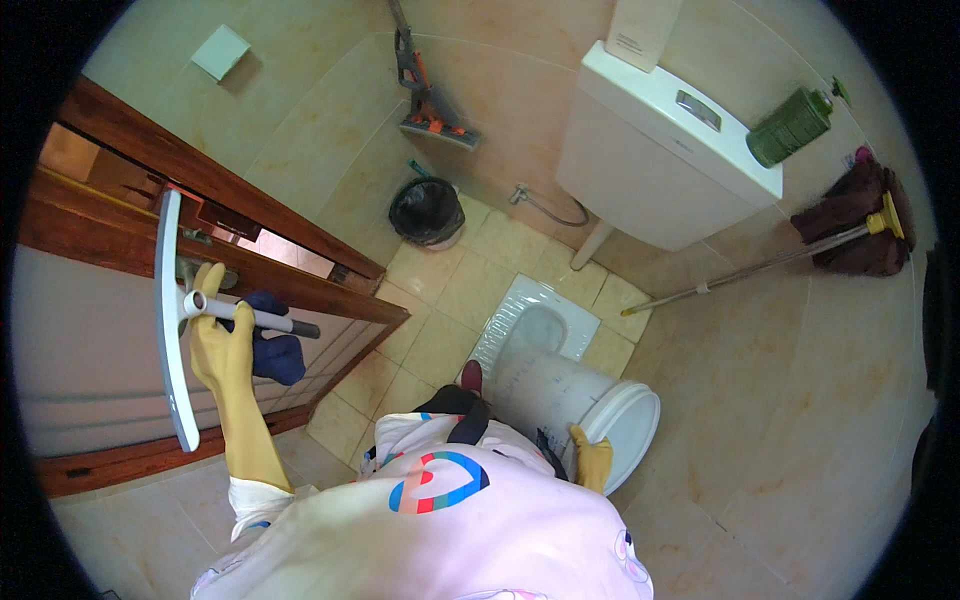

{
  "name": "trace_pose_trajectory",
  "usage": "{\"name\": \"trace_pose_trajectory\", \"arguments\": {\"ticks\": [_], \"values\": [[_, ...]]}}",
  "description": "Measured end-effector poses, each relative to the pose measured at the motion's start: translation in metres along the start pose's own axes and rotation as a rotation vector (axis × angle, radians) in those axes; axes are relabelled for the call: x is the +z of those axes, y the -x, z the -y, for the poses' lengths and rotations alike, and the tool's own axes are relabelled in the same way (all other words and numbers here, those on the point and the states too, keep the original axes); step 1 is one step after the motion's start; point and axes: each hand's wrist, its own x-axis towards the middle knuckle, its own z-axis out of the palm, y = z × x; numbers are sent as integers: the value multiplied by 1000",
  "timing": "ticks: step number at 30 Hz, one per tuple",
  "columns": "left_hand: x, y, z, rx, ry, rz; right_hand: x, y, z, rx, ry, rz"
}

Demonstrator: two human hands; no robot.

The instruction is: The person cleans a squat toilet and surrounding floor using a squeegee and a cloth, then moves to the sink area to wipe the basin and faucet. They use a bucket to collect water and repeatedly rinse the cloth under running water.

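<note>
My left hand [221, 341], in a yellow rubber glove, holds a squeegee by its short grey-white handle [274, 318]. The squeegee's long blade [166, 330] stands across the front of the wooden-framed door [97, 330]. A dark blue cloth [277, 360] hangs at the same hand. Close behind my fingers is a metal door handle [229, 279], partly hidden. My right hand [592, 459], gloved alike, grips the rim of a large white plastic bucket [559, 386]. The bucket is in front of the squat toilet [577, 324] and covers part of it; whether it rests on the floor I cannot tell.
A white cistern [652, 150] on the wall bears a green pump bottle [791, 127] and a white box [641, 34]. A black-lined bin [427, 210] stands in the corner below a hanging flat mop [439, 124]. A long-handled mop [750, 270] leans at right. My shoe [472, 376] is beside the toilet.
</note>
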Motion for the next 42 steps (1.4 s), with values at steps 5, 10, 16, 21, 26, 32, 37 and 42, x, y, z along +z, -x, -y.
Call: {"name": "trace_pose_trajectory", "arguments": {"ticks": [5,10,16,21,26,32,37,42], "values": [[-7,7,35,28,-267,-62,-1,-4,3,-16,117,-43],[-31,0,54,15,262,-134,0,8,25,51,115,-3],[-53,10,106,-163,197,-177,15,18,45,-23,153,-3],[-63,23,155,-72,-144,-160,12,42,49,-128,44,128],[-85,16,146,-355,-227,-173,-15,38,32,-209,134,204],[-94,5,127,-498,-181,-112,-40,-22,-3,-336,581,225],[-105,58,117,-241,-74,-222,-57,-23,5,-338,547,291],[-103,159,66,-204,251,-143,-61,-2,36,-284,709,255]]}}
